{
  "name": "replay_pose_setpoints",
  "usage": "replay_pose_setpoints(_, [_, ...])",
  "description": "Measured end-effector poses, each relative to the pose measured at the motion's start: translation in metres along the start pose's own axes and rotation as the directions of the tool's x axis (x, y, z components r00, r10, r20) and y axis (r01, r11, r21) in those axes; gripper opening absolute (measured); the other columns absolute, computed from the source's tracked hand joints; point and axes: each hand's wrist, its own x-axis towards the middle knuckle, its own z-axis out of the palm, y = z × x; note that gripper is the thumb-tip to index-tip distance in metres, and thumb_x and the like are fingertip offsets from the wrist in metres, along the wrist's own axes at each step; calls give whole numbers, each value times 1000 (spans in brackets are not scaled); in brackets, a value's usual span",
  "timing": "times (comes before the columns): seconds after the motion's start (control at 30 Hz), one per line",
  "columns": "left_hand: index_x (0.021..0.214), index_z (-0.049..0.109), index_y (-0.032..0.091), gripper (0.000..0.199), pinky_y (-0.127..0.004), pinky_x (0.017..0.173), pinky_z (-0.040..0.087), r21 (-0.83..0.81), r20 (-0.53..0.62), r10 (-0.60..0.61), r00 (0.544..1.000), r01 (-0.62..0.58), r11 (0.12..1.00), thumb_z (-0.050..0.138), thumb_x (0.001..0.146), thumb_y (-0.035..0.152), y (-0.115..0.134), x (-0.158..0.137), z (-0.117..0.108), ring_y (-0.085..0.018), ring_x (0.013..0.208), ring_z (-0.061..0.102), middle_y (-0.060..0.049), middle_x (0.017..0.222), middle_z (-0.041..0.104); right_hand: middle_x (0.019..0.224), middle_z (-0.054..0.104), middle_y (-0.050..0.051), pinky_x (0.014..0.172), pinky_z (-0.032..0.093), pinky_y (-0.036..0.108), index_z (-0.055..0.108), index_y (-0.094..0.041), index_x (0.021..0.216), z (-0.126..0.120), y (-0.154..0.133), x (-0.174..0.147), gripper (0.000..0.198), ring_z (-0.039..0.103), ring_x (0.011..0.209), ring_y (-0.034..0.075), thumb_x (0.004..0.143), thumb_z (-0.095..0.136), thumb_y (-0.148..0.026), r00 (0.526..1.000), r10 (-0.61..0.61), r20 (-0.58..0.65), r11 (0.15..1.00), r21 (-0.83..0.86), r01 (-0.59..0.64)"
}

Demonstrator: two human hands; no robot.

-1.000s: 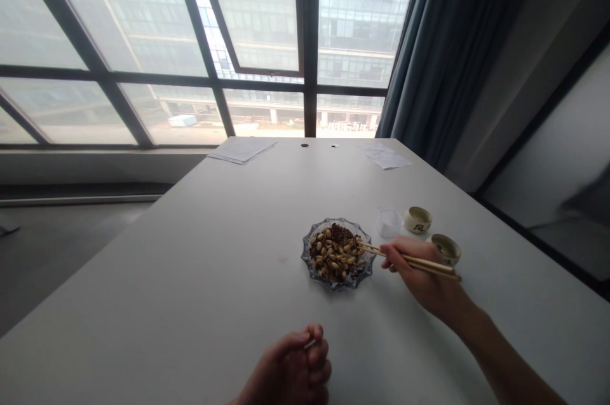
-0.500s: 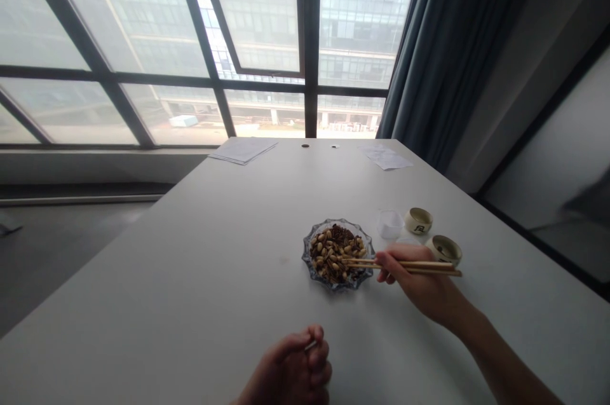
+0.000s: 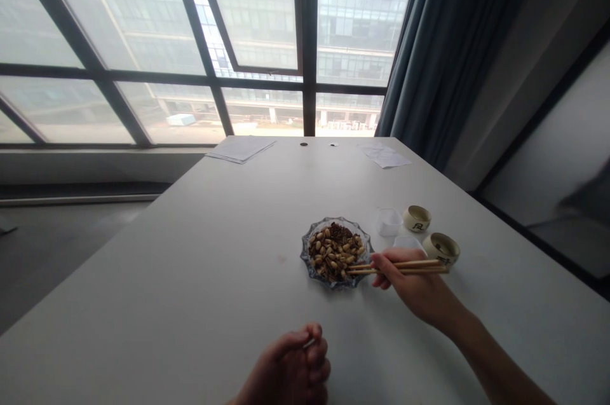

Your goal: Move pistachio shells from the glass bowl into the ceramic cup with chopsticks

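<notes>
Right hand (image 3: 413, 284) closed round chopsticks (image 3: 422, 263), likely steadying tips within glass dish (image 3: 305, 257) | left hand (image 3: 291, 363) dish-nearside, curled, contents unclear

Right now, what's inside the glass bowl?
In the glass bowl: pale nuts mixed with darker, slender bits, plus a dark reddish-brown cluster at the back. Tips of the chopsticks reach in at the right. Anything beneath the top layer is covered.
</notes>
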Motion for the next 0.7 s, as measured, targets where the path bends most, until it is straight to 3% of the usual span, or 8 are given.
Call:
replay_pose_setpoints(0.17, [89,69,16,14,-24,57,29,9,0,-11,1000,11,1000,74,79,24,1,1,-1,-11,62,49,3,69,53,68,73,4,65,53,27,75,-18,75,4,3,-1,49,70,64,18,100,51,-53,999,2,-33,999,35,-1])
replay_pose_setpoints(0.3, [89,69,16,13,-24,56,29,12,6,-20,1000,20,1000,74,80,24,2,1,-2,-11,61,49,3,69,53,68,75,6,64,58,29,76,-17,80,5,6,-1,49,72,64,20,96,54,-58,994,75,-82,989,137,-63])
replay_pose_setpoints(0.4, [88,69,16,14,-24,57,29,12,-5,-21,1000,21,1000,74,79,24,2,0,-2,-11,61,49,3,69,53,70,76,8,63,61,30,77,-16,82,-7,6,-5,48,74,65,21,93,60,-59,987,103,-121,974,214,-75])
replay_pose_setpoints(0.5, [88,68,16,14,-24,57,30,10,-18,-17,1000,17,1000,75,79,24,1,0,-1,-11,62,49,3,68,52,71,77,10,63,64,31,78,-14,86,-29,5,-14,46,75,63,23,89,66,-58,962,112,-248,964,261,-45])
replay_pose_setpoints(0.6, [88,68,16,13,-24,57,30,-7,-31,4,1000,-5,1000,74,79,23,0,0,1,-11,61,48,3,69,51,72,77,10,62,64,31,78,-14,87,-53,6,-28,42,76,62,23,86,71,-55,873,113,-474,972,237,2])
replay_pose_setpoints(0.7, [89,68,17,12,-24,57,29,-28,-46,22,999,-23,999,73,80,23,-1,1,2,-10,61,46,3,68,50,70,77,8,64,64,30,78,-15,87,-72,13,-43,38,75,61,23,88,71,-52,711,103,-696,984,174,27])
